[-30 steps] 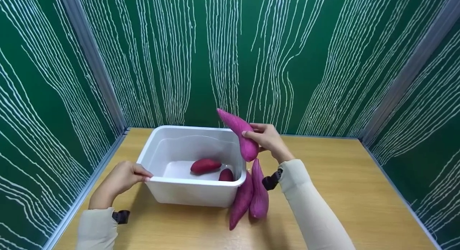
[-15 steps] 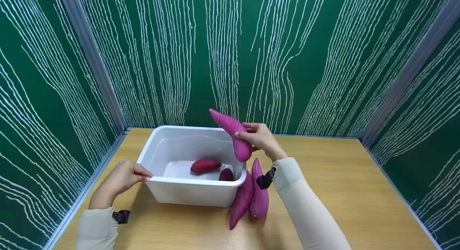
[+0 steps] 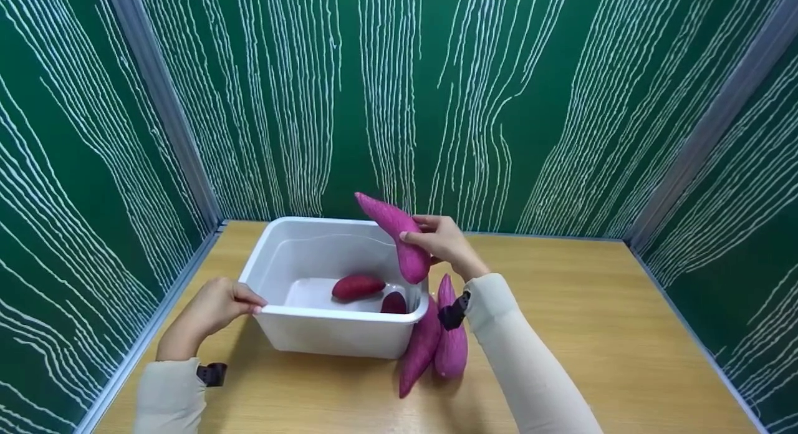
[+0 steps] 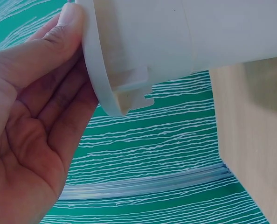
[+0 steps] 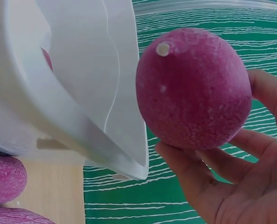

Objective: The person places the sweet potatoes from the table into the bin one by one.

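My right hand (image 3: 446,242) holds a large pink-purple sweet potato (image 3: 399,242) over the right rim of a white plastic tub (image 3: 336,315), its pointed tip up and to the left. In the right wrist view, the rounded end of that sweet potato (image 5: 194,88) faces the camera, with thumb and fingers around it. At the tub's front left corner, my left hand (image 3: 219,304) pinches the rim; the left wrist view shows the thumb (image 4: 69,18) on the rim. Inside the tub lie two dark red sweet potatoes (image 3: 358,287), one partly hidden by the front wall.
Two more pink-purple sweet potatoes (image 3: 421,347) lie side by side on the wooden table (image 3: 561,303), against the tub's right side. Green panels (image 3: 536,141) with white wavy lines and grey frame posts enclose the back and sides.
My right hand has carried the sweet potato leftward, from beside the tub's right rim to above it. The left hand keeps its place on the rim.
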`<action>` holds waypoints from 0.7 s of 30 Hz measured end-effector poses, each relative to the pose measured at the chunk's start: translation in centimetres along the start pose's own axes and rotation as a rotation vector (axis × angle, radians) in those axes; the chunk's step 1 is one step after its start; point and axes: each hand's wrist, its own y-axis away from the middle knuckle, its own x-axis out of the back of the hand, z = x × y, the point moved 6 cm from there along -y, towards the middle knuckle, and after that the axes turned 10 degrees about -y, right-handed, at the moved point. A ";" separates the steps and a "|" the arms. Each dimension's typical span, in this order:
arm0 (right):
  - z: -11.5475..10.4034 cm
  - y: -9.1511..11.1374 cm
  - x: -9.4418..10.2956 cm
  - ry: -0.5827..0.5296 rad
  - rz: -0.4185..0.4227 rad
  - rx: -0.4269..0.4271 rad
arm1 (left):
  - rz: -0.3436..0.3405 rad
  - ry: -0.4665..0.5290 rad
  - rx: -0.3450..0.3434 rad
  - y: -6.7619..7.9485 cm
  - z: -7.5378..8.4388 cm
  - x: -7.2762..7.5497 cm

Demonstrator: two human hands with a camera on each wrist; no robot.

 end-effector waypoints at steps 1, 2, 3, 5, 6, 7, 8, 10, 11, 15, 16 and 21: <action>0.0 0.0 -0.1 0.001 -0.001 0.003 | -0.002 0.001 0.002 0.0 0.0 0.0; 0.0 0.0 -0.1 0.002 -0.002 0.004 | -0.003 0.002 0.004 0.0 0.0 0.0; 0.0 0.0 -0.2 0.002 -0.001 0.004 | -0.005 0.002 0.008 -0.1 -0.1 0.0; 0.1 -0.1 -0.3 0.001 -0.001 0.003 | -0.008 0.005 0.015 -0.1 -0.1 0.0; 0.1 -0.1 -0.4 0.002 -0.003 0.006 | -0.010 0.006 0.018 -0.1 -0.1 0.0; 0.1 0.0 -0.4 0.003 -0.004 0.008 | -0.011 0.006 0.019 -0.1 -0.1 0.0; 0.2 -0.1 -0.5 0.002 -0.004 0.008 | -0.013 0.006 0.021 0.0 -0.1 0.0; 0.2 -0.1 -0.5 0.004 -0.006 0.010 | -0.013 0.007 0.021 0.0 -0.2 0.0; 0.3 -0.1 -0.6 0.003 -0.007 0.011 | -0.013 0.006 0.019 0.0 -0.2 0.0; 0.3 -0.1 -0.6 0.002 -0.011 0.014 | 0.008 -0.017 -0.019 0.0 -0.1 0.1; 0.3 0.0 -0.6 0.001 -0.013 0.014 | 0.013 -0.022 -0.029 0.0 -0.1 0.1; 0.4 0.0 -0.6 -0.003 -0.013 0.008 | 0.009 -0.021 -0.028 -0.1 -0.1 0.1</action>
